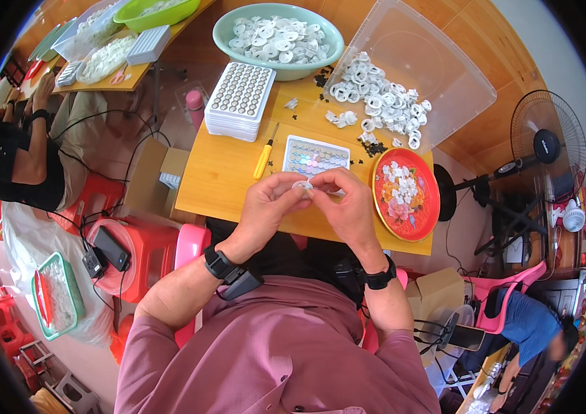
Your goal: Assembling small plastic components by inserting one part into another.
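Note:
Over the table's near edge, my left hand (270,205) and my right hand (345,207) meet, closed with fingertips pinching a small white round plastic part (302,185). My fingers cover most of it. Just beyond them lies a tray of small shiny round pieces (315,156). A yellow-handled screwdriver (263,160) rests to the left of the tray. By my right hand stands a red floral plate (384,218) bearing small white pieces (402,181). Farther back is a heap of white plastic parts (382,96), with small black pieces (373,148) near it.
A stack of white trays with round metal pieces (240,96) stands at the back left, beside a green basin (221,36) full of white parts. A clear plastic bin (444,76) leans behind the heap. A fan (547,141) stands right; co-workers (27,155) sit nearby.

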`<state>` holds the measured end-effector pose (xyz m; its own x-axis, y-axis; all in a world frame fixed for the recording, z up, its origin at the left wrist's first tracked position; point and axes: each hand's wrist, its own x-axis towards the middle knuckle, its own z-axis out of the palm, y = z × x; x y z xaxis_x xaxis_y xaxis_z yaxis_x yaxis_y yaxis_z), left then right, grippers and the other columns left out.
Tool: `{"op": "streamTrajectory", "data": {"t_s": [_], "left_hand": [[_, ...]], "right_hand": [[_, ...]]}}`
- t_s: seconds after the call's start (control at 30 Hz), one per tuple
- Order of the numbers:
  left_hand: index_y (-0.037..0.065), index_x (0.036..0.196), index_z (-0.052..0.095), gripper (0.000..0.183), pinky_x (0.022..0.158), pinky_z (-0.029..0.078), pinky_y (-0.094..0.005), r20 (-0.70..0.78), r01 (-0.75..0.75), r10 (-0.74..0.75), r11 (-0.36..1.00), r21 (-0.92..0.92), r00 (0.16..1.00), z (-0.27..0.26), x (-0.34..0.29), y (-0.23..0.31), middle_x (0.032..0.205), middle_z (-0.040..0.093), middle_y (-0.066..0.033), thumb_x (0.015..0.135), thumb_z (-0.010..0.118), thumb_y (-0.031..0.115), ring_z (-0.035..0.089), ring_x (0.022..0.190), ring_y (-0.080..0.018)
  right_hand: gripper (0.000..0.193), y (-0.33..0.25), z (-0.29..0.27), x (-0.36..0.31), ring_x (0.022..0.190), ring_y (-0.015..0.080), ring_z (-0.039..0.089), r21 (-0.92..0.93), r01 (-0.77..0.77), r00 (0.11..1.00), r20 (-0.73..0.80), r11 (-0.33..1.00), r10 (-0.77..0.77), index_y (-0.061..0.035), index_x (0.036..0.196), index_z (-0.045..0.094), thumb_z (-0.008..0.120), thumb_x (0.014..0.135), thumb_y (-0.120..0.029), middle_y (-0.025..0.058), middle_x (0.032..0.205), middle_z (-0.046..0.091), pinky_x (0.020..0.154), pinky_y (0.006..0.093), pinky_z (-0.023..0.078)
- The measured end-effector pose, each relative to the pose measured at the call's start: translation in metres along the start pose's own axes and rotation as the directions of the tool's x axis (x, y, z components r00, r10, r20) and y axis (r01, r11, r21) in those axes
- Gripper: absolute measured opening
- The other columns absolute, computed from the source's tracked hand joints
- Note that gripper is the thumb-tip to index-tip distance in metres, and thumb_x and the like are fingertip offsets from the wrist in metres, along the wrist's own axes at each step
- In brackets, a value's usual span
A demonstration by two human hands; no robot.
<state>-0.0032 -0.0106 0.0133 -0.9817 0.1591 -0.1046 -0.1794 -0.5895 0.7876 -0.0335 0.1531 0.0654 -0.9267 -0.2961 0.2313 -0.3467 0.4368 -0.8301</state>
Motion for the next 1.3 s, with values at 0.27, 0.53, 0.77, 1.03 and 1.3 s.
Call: {"op": "streamTrajectory", "data": {"t_s": [0.27,0.53,0.77,1.03,1.3], "left_hand": [[-0.003,0.113,0.059,0.017,0.088,0.057,-0.0290,0.009,-0.059,0.058,0.994,0.096,0.998,0.001,0.000,0.000,0.107,0.069,-0.0104,0.100,0.057,0.009,0.067,0.099,-0.0147],[-0.003,0.109,0.059,0.015,0.088,0.057,-0.0304,0.000,-0.066,0.069,0.957,0.283,0.998,-0.002,0.000,-0.004,0.105,0.069,-0.0115,0.101,0.056,0.009,0.067,0.099,-0.0155],[0.000,0.118,0.060,0.023,0.092,0.056,-0.0306,0.066,0.183,-0.174,0.969,-0.166,0.983,-0.005,0.003,0.009,0.117,0.067,-0.0100,0.101,0.057,0.014,0.066,0.108,-0.0178],[0.005,0.129,0.054,0.031,0.095,0.052,-0.0321,0.102,0.157,-0.132,0.939,-0.306,0.986,-0.011,0.004,0.005,0.120,0.064,-0.0084,0.099,0.059,0.011,0.062,0.110,-0.0160],[0.001,0.133,0.049,0.037,0.097,0.051,-0.0327,0.092,0.127,-0.103,0.940,-0.316,0.990,-0.004,0.002,0.010,0.121,0.062,-0.0092,0.099,0.060,0.009,0.061,0.113,-0.0164]], "right_hand": [[0.013,0.008,0.004,-0.002,0.081,0.0228,0.072,0.043,-0.015,1.000,0.015,0.999,0.014,0.0005,0.093,0.068,0.071,0.081,-0.003,0.0127,0.086,0.071,0.073,0.0319,0.056],[0.013,0.018,0.009,-0.003,0.075,0.0232,0.071,-0.041,0.057,0.998,-0.014,0.998,-0.058,-0.0014,0.092,0.069,0.072,0.080,-0.005,0.0117,0.079,0.070,0.068,0.0313,0.055],[0.016,0.011,-0.001,0.002,0.073,0.0238,0.067,0.121,-0.070,0.998,0.003,0.990,0.070,-0.0014,0.092,0.067,0.073,0.077,-0.004,0.0081,0.084,0.068,0.069,0.0329,0.053],[0.023,-0.004,0.007,-0.001,0.090,0.0287,0.061,-0.317,0.522,0.842,0.047,0.792,-0.537,-0.0076,0.096,0.062,0.073,0.076,-0.002,0.0066,0.097,0.064,0.077,0.0410,0.047],[0.019,-0.001,0.010,-0.002,0.081,0.0268,0.062,-0.450,0.623,0.736,0.059,0.640,-0.675,-0.0049,0.094,0.061,0.068,0.077,0.000,0.0079,0.094,0.063,0.070,0.0373,0.047]]}}
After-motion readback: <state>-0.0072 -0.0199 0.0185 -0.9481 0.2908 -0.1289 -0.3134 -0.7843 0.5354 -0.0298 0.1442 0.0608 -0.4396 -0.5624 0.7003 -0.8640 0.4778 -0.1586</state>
